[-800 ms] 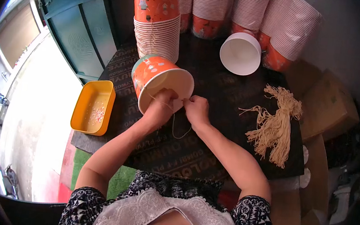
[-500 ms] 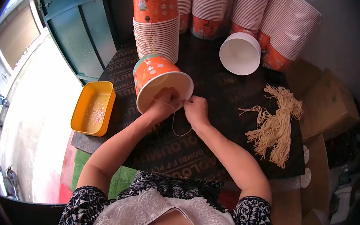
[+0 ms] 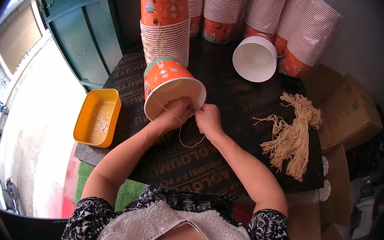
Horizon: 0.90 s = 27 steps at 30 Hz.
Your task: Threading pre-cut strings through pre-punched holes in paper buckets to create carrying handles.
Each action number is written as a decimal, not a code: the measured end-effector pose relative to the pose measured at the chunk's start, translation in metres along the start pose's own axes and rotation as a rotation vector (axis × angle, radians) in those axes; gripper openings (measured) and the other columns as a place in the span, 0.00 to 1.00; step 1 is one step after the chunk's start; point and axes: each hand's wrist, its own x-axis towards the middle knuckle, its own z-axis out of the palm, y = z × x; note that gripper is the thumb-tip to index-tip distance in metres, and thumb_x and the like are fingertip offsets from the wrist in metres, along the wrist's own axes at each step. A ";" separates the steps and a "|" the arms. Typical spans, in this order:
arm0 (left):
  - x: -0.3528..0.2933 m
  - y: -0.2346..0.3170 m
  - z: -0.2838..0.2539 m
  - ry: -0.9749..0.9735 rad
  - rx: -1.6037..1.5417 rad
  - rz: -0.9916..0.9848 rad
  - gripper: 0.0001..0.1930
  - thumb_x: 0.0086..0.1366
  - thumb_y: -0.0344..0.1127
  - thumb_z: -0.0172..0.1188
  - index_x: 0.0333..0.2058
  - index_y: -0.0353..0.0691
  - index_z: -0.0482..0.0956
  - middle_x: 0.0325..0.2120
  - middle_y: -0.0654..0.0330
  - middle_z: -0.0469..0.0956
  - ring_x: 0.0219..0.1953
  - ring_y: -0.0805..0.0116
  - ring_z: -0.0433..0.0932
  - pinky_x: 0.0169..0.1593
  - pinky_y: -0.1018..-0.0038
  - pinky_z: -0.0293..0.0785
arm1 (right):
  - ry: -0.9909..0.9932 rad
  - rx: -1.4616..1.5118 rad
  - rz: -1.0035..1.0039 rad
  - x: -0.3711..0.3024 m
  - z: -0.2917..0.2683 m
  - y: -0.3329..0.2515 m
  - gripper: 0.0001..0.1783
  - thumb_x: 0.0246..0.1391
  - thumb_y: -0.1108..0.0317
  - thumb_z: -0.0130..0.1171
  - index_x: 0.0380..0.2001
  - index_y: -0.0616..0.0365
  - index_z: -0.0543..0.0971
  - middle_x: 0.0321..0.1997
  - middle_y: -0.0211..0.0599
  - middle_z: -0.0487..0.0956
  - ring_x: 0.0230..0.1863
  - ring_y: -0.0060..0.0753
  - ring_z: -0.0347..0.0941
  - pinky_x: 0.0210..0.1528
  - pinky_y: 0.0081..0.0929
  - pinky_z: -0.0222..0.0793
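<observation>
An orange paper bucket (image 3: 166, 73) with a green base band lies tilted on the table, its open white mouth toward me. My left hand (image 3: 177, 112) reaches into that mouth with bent fingers, their tips partly hidden near the right wall. At the right rim, my right hand (image 3: 208, 119) is closed in a pinch, with its fingertips against the bucket. A thin beige string (image 3: 181, 135) runs from inside the mouth over my left wrist. It hangs in a loop and rises to my right hand.
Behind the bucket stands a stack of nested paper buckets (image 3: 163, 37). A single white-lined bucket (image 3: 254, 58) rests farther right, before several wrapped stacks (image 3: 264, 8). A bundle of beige strings (image 3: 299, 136) lies at right. A yellow bin (image 3: 94, 131) with small bits sits at left.
The string loop has shifted left and grown, and it now crosses my left wrist. Both hands stay at the bucket's right rim, and the bucket has barely moved.
</observation>
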 end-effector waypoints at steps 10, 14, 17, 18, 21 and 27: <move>-0.003 -0.012 0.000 0.175 -0.275 -0.143 0.08 0.54 0.32 0.55 0.28 0.33 0.76 0.26 0.47 0.77 0.30 0.55 0.77 0.34 0.66 0.72 | -0.029 0.072 -0.032 0.008 -0.005 0.008 0.16 0.54 0.63 0.53 0.18 0.63 0.73 0.12 0.31 0.69 0.08 0.21 0.61 0.09 0.24 0.51; -0.003 -0.009 -0.003 0.104 -0.331 -0.197 0.07 0.52 0.32 0.57 0.27 0.34 0.75 0.24 0.50 0.77 0.29 0.57 0.77 0.34 0.68 0.72 | -0.014 -0.006 -0.098 0.005 -0.007 0.005 0.17 0.52 0.63 0.55 0.18 0.66 0.74 0.12 0.36 0.71 0.11 0.23 0.64 0.14 0.27 0.57; -0.008 -0.027 0.012 0.233 -0.425 -0.093 0.07 0.53 0.31 0.57 0.28 0.34 0.76 0.25 0.49 0.77 0.30 0.56 0.77 0.34 0.67 0.72 | 0.012 -0.063 -0.151 0.000 0.000 -0.004 0.15 0.51 0.64 0.55 0.22 0.69 0.76 0.15 0.42 0.73 0.15 0.28 0.69 0.20 0.31 0.62; -0.008 -0.020 0.012 0.241 -0.426 -0.094 0.07 0.53 0.31 0.57 0.28 0.34 0.76 0.25 0.49 0.77 0.30 0.56 0.77 0.34 0.67 0.72 | 0.033 -0.083 -0.166 0.000 -0.001 -0.002 0.14 0.50 0.65 0.56 0.24 0.69 0.77 0.16 0.46 0.74 0.18 0.30 0.72 0.24 0.33 0.64; -0.006 -0.008 0.008 0.105 -0.303 -0.118 0.10 0.56 0.36 0.60 0.30 0.33 0.75 0.27 0.50 0.77 0.32 0.58 0.77 0.36 0.64 0.71 | 0.049 -0.148 -0.142 -0.001 -0.005 0.000 0.13 0.50 0.65 0.56 0.28 0.68 0.78 0.19 0.49 0.76 0.24 0.35 0.75 0.29 0.34 0.66; -0.003 -0.001 0.010 0.107 0.066 -0.043 0.07 0.52 0.31 0.56 0.25 0.32 0.77 0.25 0.42 0.76 0.31 0.44 0.76 0.32 0.58 0.71 | 0.043 -0.155 -0.199 0.001 -0.007 0.004 0.14 0.51 0.65 0.56 0.25 0.70 0.77 0.15 0.44 0.74 0.17 0.32 0.73 0.22 0.32 0.64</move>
